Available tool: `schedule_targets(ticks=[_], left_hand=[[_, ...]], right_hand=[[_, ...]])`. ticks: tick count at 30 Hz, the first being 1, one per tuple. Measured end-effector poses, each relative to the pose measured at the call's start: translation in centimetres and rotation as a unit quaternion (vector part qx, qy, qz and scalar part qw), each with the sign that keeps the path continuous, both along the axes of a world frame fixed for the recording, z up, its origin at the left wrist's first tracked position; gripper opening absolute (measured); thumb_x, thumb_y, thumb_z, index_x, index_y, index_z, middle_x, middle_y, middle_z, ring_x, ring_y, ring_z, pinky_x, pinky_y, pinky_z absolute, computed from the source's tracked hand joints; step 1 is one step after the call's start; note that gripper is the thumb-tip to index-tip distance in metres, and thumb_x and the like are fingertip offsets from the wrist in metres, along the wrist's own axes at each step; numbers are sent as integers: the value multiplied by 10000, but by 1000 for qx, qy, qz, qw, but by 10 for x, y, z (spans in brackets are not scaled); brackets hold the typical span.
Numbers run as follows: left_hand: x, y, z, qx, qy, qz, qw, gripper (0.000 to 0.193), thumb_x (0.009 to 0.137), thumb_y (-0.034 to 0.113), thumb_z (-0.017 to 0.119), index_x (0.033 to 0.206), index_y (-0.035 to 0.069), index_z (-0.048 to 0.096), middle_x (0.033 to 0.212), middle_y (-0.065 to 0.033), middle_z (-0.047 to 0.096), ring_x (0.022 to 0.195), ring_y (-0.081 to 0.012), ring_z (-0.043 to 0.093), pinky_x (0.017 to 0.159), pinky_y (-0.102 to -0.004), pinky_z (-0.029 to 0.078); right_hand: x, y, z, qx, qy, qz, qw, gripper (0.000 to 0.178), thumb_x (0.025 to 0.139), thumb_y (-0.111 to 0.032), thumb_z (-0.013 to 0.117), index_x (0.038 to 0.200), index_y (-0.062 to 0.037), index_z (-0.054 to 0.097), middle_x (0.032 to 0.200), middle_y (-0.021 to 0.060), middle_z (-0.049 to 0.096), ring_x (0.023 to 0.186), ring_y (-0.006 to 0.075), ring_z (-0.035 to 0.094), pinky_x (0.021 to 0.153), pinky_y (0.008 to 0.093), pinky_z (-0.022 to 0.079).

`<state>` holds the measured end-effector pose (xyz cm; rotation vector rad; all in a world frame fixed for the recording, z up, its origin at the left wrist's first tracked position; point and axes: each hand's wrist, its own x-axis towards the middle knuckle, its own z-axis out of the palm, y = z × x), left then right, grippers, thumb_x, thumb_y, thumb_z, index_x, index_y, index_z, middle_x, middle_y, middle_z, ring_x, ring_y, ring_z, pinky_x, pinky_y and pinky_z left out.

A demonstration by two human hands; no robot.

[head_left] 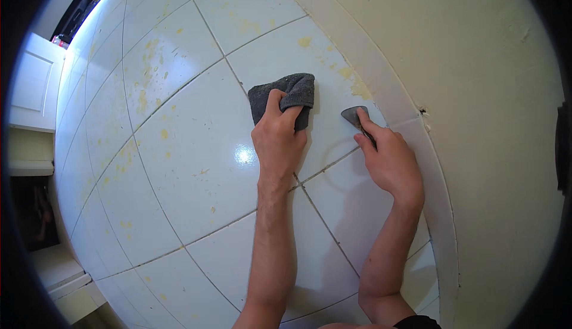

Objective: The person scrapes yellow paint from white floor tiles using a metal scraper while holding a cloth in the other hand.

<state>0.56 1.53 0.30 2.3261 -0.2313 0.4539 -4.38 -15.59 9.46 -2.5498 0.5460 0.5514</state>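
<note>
My left hand (279,127) is closed on a folded dark grey cloth (298,89), which rests on the white tiled floor (202,168). To its right, my right hand (390,156) grips a small scraper (353,113) with a flat triangular grey blade. Its handle mostly disappears inside my fingers. The blade lies at the floor close to the wall's base, just below a yellowish patch (357,86) stuck on the tile. A bare stretch of tile separates the cloth from the scraper.
More yellowish spots (143,99) are scattered over the tiles on the left. A tiled skirting (411,114) and a cream wall (476,90) run along the right. At the far left stand a white panelled door (37,81) and a dark opening (36,213).
</note>
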Motion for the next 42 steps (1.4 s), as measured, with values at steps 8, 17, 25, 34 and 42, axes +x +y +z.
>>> schedule_targets(ticks=[8, 17, 25, 34, 42], left_hand=[[1, 0, -1, 10, 2, 1, 1000, 325, 689, -60, 680, 976, 72, 757, 1101, -79, 634, 845, -332, 672, 709, -429, 539], [1, -1, -1, 16, -2, 2, 1000, 320, 680, -55, 708, 966, 77, 759, 1129, -72, 636, 846, -317, 680, 701, -418, 557], [1, -2, 0, 3, -4, 2, 1000, 298, 704, -50, 683, 970, 66, 751, 1115, -87, 646, 832, -347, 674, 709, -433, 542], [1, -1, 1, 3, -11, 0, 1000, 290, 704, -60, 672, 961, 55, 743, 1092, -93, 642, 833, -346, 672, 701, -427, 538], [1, 0, -3, 33, -3, 0, 999, 371, 644, -71, 714, 976, 86, 761, 1134, -51, 626, 858, -296, 686, 693, -406, 568]], right_hand=[[-1, -1, -3, -5, -18, 6, 1000, 464, 1050, -298, 544, 1502, -198, 537, 960, 178, 737, 952, 365, 700, 861, 481, 539], [-1, -2, -4, 0, -15, 7, 1000, 462, 1052, -303, 542, 1503, -205, 538, 1021, 186, 735, 1016, 363, 690, 894, 479, 533], [-1, -2, -3, -6, -14, 9, 1000, 466, 1055, -300, 542, 1510, -201, 529, 1007, 189, 732, 998, 368, 693, 888, 484, 534], [-1, -1, -2, -8, -15, 13, 1000, 469, 1057, -302, 541, 1513, -193, 523, 1003, 187, 733, 997, 366, 693, 888, 485, 536], [-1, -1, -4, -15, -15, 21, 1000, 475, 1056, -299, 540, 1516, -182, 519, 1011, 181, 738, 1004, 361, 695, 891, 484, 537]])
